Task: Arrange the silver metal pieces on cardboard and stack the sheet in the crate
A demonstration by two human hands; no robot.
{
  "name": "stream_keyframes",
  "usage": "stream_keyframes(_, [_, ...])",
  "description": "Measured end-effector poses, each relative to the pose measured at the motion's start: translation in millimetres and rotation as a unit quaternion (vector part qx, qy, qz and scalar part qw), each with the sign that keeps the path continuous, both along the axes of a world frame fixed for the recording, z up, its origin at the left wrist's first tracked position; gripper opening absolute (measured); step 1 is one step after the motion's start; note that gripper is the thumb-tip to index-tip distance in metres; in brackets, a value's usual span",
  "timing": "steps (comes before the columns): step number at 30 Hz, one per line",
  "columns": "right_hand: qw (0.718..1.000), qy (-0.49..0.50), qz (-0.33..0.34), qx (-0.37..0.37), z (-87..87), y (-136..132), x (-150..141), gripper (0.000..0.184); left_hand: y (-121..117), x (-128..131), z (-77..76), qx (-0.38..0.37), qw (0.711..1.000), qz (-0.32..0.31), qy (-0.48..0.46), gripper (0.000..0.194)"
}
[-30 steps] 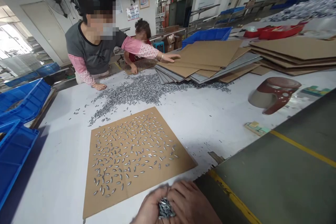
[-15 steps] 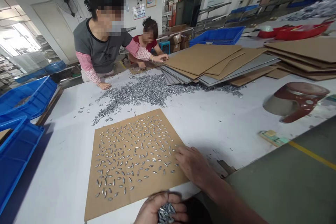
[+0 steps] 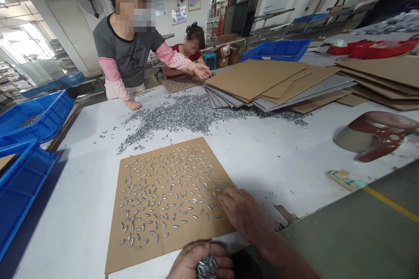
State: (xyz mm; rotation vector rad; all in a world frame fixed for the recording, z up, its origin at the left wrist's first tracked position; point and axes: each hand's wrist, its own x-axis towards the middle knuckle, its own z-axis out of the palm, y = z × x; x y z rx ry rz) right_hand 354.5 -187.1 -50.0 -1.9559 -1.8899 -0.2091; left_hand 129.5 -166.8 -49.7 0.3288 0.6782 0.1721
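A brown cardboard sheet (image 3: 183,231) lies on the white table (image 3: 255,152) in front of me, covered with several small silvery metal pieces (image 3: 163,192) laid out apart. My left hand (image 3: 196,263) is cupped at the bottom edge, closed round a handful of the same metal pieces. My right hand (image 3: 242,211) rests at the sheet's right edge, fingers bent down onto the cardboard beside the outermost pieces. I cannot see whether it pinches one.
A loose heap of metal pieces (image 3: 190,115) spreads across the table beyond the sheet. Stacked cardboard sheets (image 3: 262,80) lie at back right, a red and grey stool (image 3: 373,135) on its side, blue bins (image 3: 22,161) at left. Two people (image 3: 127,52) stand opposite.
My right hand left the cupped left hand and reached out to the sheet's right edge. The person opposite drew an arm back from the cardboard stack.
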Motion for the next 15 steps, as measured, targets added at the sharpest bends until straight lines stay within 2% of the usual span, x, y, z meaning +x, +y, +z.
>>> stream_keyframes(3, [0.999,0.039,0.004,0.023,11.8,-15,-10,0.033,1,2,1.1,-0.008,1.0,-0.002,-0.012,0.05])
stream_keyframes(6, [0.995,0.073,0.069,0.008,19.8,-38,-36,0.026,1,6,2.2,-0.02,0.999,0.003,-0.03,0.053])
stream_keyframes(7, [0.992,0.079,0.093,-0.004,19.5,-45,-47,0.021,0,7,2.3,-0.02,0.999,0.013,-0.028,0.051])
stream_keyframes(10, [0.992,0.082,0.097,0.013,11.1,-59,-73,0.01,-2,12,0.3,-0.022,0.999,0.049,-0.004,0.042])
stream_keyframes(12, [0.992,0.084,0.088,0.025,5.5,-62,-80,0.011,-3,13,-2.1,-0.029,0.998,0.055,0.006,0.038])
stream_keyframes(15, [0.989,0.119,0.087,-0.012,7.2,-64,-79,0.012,-5,12,-1.8,-0.034,0.998,0.048,0.011,0.038])
